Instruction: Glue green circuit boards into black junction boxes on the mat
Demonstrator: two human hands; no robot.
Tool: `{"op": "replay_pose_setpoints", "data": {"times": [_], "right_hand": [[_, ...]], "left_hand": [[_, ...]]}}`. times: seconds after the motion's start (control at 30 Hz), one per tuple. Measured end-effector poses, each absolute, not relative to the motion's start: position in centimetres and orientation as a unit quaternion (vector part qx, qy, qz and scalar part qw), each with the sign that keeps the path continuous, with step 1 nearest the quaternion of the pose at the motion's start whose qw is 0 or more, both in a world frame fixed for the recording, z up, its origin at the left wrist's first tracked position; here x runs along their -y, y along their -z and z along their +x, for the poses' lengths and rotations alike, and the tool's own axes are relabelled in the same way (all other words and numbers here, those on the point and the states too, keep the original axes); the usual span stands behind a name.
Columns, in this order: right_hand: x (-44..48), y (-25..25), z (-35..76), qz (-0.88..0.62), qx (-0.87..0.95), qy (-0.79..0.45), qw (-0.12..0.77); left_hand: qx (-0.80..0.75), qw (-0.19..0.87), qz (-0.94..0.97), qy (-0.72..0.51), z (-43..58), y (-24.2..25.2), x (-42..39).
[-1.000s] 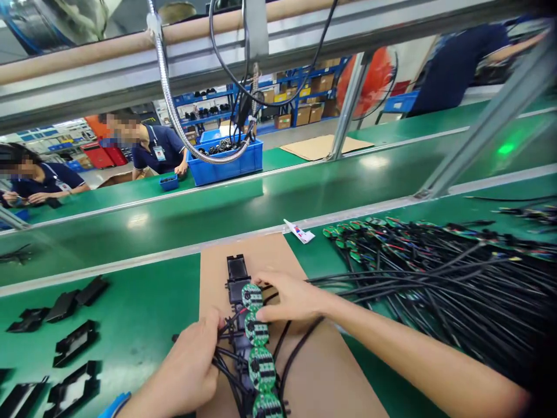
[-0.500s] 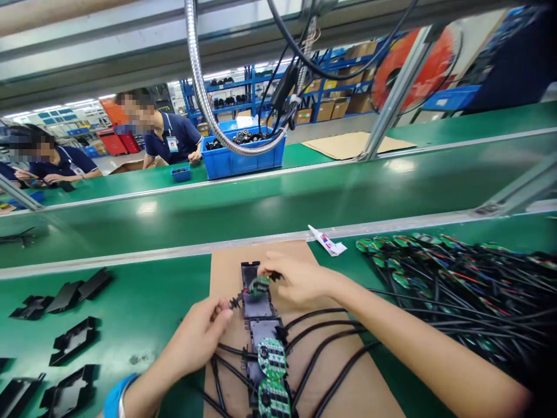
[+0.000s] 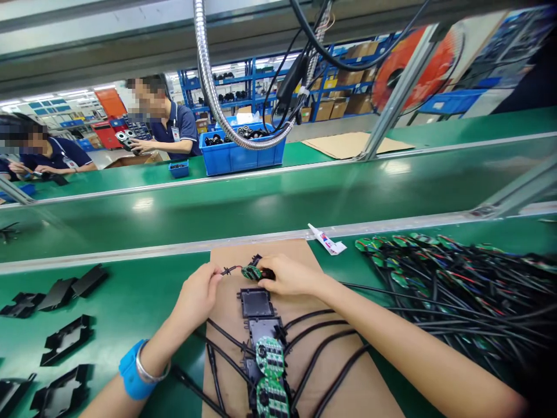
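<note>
Green table (image 3: 143, 302), brown cardboard sheet (image 3: 335, 377) under both hands, and a big heap of wired boards (image 3: 456, 290) out past the right hand. Just below the hands, an empty black shell (image 3: 256, 303) heads the row. The right hand (image 3: 289, 276) pinches a small round circuit board (image 3: 250, 271) above it, and the left hand (image 3: 198, 293) pinches its lead (image 3: 227, 270). This looks like the seating step; it calls for squaring the board over the shell.

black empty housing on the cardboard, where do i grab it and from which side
Grip the square black plastic housing across its left and right walls, from above. It lies flat, open side up, on the brown cardboard sheet; the next housing crowds its near edge, the right hand holding the round green circuit board its far edge.
</note>
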State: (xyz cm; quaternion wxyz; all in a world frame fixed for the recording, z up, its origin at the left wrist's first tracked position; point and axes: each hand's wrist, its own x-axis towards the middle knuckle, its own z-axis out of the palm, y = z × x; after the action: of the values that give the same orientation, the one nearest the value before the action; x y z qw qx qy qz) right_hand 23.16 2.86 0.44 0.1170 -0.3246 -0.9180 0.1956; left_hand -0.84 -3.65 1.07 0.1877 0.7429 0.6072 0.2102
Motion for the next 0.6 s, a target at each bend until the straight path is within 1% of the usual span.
{"op": "replay_pose_setpoints", "data": {"times": [0.13, 0.3, 0.47, 0.6], "right_hand": [[-2.8, -0.2, 22.4, -0.312, 0.919, -0.213, 0.114], [-2.9, -0.8, 22.6, -0.309, 0.912, -0.234, 0.137], [-2.6, -1.7, 24.9, -0.379, 0.878, -0.226, 0.188], [-2.0, -0.3, 25.5, -0.401, 0.877, -0.203, 0.169]], "left_hand": [[-0.618, 0.127, 0.755, -0.179, -1.0, -2.6, 3.2], [-0.608, 0.12, 0.778, -0.097, -1.5, -1.9, 2.3], [-0.603, 0.089, 0.789, -0.074, -0.8, -1.1, 1.3], [-0.608, 0.053, 0.791, -0.043, -0.2, -0.5, 0.4]]}}
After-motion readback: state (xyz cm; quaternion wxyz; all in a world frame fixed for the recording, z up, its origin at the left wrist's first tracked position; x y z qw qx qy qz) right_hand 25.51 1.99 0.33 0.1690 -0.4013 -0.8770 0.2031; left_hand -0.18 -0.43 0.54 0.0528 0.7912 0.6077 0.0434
